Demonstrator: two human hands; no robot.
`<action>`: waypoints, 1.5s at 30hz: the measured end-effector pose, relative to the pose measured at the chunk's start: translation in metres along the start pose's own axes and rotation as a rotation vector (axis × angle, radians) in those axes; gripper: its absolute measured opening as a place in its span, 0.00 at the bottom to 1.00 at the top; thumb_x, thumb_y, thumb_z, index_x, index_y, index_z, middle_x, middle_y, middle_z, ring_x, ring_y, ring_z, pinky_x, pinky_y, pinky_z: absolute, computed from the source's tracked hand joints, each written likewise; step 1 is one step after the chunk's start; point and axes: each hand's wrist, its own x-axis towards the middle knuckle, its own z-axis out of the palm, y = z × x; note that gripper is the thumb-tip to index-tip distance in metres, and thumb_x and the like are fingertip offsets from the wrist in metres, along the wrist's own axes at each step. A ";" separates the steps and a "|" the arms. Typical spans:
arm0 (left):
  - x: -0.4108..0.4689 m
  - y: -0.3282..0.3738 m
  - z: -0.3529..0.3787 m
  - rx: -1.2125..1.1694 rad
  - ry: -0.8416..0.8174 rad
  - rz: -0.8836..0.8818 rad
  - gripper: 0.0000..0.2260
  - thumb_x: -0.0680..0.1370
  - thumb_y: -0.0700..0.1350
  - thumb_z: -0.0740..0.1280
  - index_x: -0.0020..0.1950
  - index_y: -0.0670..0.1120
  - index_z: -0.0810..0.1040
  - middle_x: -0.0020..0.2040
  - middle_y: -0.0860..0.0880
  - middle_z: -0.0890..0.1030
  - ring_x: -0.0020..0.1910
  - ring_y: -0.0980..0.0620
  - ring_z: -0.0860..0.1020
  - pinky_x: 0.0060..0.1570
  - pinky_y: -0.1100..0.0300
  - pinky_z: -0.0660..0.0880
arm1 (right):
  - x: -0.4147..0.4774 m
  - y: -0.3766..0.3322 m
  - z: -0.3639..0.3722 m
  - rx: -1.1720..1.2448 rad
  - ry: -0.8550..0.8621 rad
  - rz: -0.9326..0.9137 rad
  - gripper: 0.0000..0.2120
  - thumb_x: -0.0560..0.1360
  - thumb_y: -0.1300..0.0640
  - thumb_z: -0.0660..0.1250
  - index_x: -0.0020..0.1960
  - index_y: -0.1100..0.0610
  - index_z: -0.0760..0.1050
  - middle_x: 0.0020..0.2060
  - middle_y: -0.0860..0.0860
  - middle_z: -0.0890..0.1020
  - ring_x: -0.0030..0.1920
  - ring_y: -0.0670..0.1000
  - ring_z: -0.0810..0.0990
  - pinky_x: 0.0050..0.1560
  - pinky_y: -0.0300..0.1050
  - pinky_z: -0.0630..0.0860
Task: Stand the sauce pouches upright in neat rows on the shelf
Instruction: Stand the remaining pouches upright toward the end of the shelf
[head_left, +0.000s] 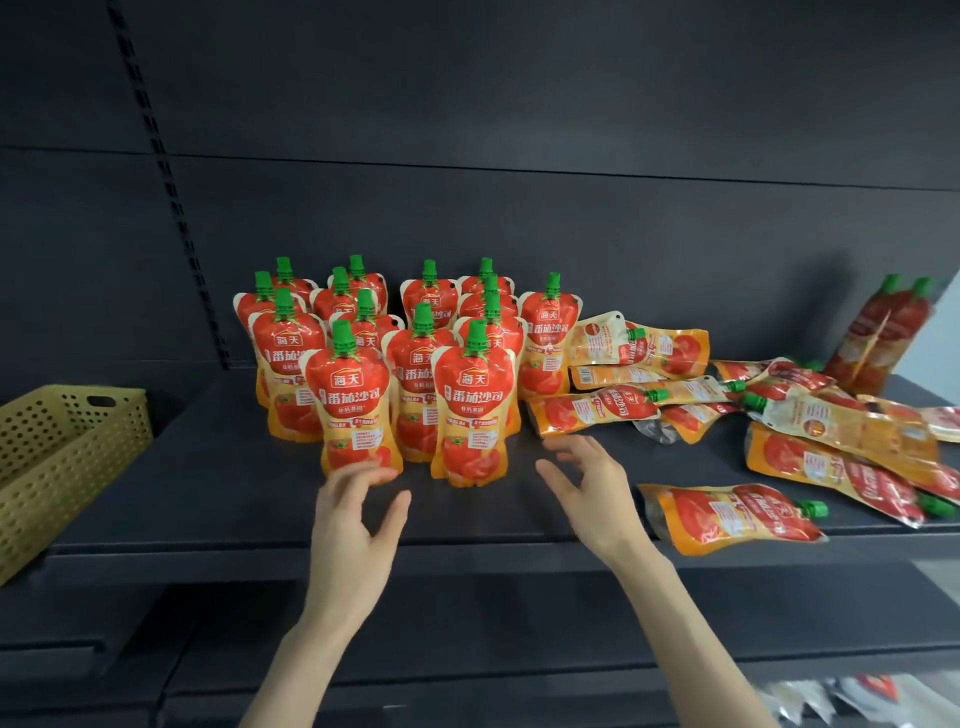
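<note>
Several red-and-orange sauce pouches with green caps stand upright in rows on the dark shelf (218, 483). The two front ones are a left pouch (353, 400) and a right pouch (472, 405). My left hand (358, 519) hovers open just below the left front pouch, fingertips near its base. My right hand (587, 488) is open and empty, to the right of the right front pouch. Several more pouches lie flat in a heap (810, 415) at the right, one near the shelf's front edge (732, 514). Two pouches (883, 332) lean against the right end.
A yellow perforated basket (57, 457) sits at the shelf's left end. The dark back panel (467, 156) rises behind the rows. The shelf's front lip (467, 558) runs just under my wrists. Some packaged goods (852, 696) show on a lower level at bottom right.
</note>
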 end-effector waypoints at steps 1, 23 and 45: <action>-0.002 0.008 0.007 -0.007 0.001 0.016 0.10 0.73 0.41 0.70 0.52 0.50 0.76 0.52 0.56 0.75 0.54 0.57 0.74 0.54 0.60 0.72 | 0.001 0.003 -0.009 -0.001 0.019 0.002 0.10 0.76 0.56 0.66 0.56 0.55 0.76 0.51 0.47 0.78 0.54 0.47 0.77 0.54 0.44 0.74; 0.084 0.134 0.289 0.213 -0.117 0.036 0.09 0.76 0.46 0.67 0.55 0.46 0.77 0.54 0.49 0.78 0.54 0.48 0.76 0.53 0.50 0.75 | 0.131 0.174 -0.189 -0.079 -0.118 -0.013 0.09 0.77 0.56 0.64 0.55 0.57 0.77 0.52 0.51 0.81 0.52 0.49 0.78 0.50 0.42 0.74; 0.221 0.108 0.359 0.462 -0.112 -0.039 0.23 0.70 0.46 0.73 0.62 0.44 0.71 0.61 0.44 0.66 0.62 0.45 0.65 0.60 0.55 0.68 | 0.279 0.214 -0.162 -0.440 -0.188 -0.057 0.19 0.72 0.49 0.69 0.61 0.53 0.74 0.59 0.52 0.73 0.61 0.54 0.67 0.63 0.50 0.58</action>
